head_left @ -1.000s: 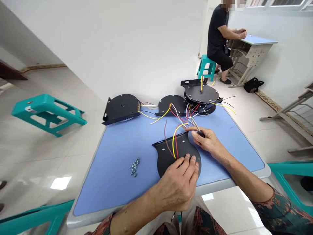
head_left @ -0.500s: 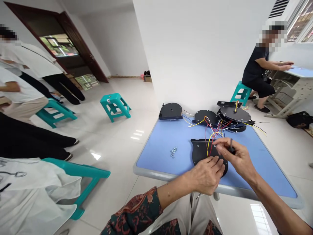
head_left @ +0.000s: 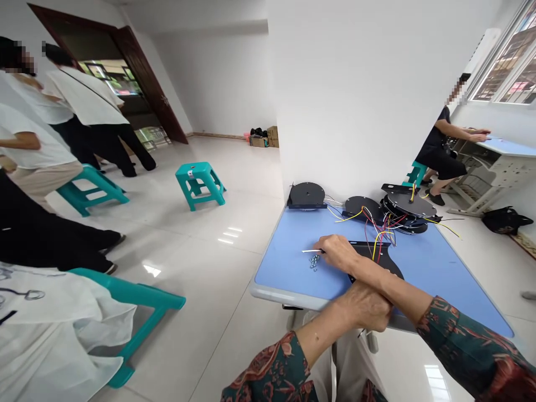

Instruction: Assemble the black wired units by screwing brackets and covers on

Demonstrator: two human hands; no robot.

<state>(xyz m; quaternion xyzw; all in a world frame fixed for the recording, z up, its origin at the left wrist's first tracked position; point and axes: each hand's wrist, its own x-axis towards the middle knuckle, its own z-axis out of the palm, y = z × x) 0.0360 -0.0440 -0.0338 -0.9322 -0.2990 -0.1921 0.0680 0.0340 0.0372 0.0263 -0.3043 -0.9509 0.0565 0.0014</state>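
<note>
Fingers (head_left: 327,243) of right hand (head_left: 341,254) swing over to the screws (head_left: 314,261)

The right hand has crossed above the left hand (head_left: 364,307), moving away from the black wired plate (head_left: 368,258). Its fingers curl shut around a screwdriver (head_left: 310,251), with the handle hidden and the thin shaft pointing toward 9 o'clock, just above the small pile of screws on the blue counter (head_left: 285,268). The left hand sits curled at the counter's edge; whether it holds anything cannot be told. The plate lies at 3 o'clock from the screws.
</note>
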